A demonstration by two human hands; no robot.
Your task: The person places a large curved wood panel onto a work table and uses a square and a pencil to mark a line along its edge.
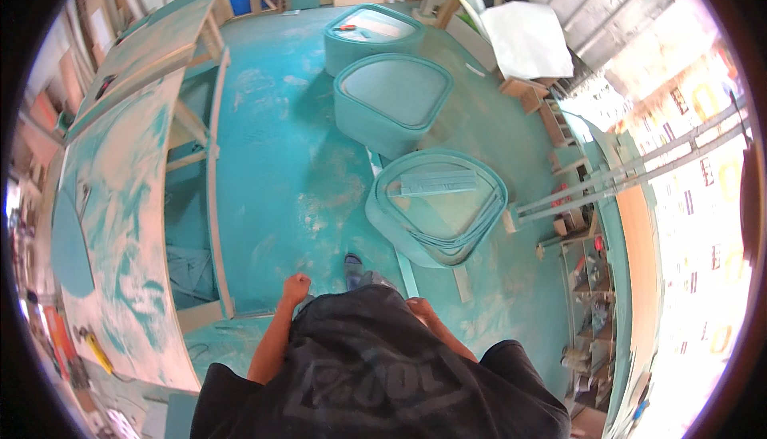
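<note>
My left hand (296, 287) hangs beside my body, fingers curled into a loose fist with nothing showing in it. My right hand (419, 307) is at my other side, partly covered by my dark shirt; its fingers look curled and no object shows. Ahead of it on the floor stands the nearest teal tub-like form (407, 241), rounded and three-cornered. Flat strips (435, 182) and bent bands lie inside its rim. Neither hand touches it. A second form (371, 123) with a flat recessed top stands behind, and a third (339, 54) farther back holds an orange-handled tool.
A dusty workbench (132, 223) runs along the left, with a yellow-and-black power tool (96, 349) near its close end. Shelves with small items (591, 311) line the right. Teal dust coats the floor (272, 199); a narrow strip (406, 273) lies by the nearest form.
</note>
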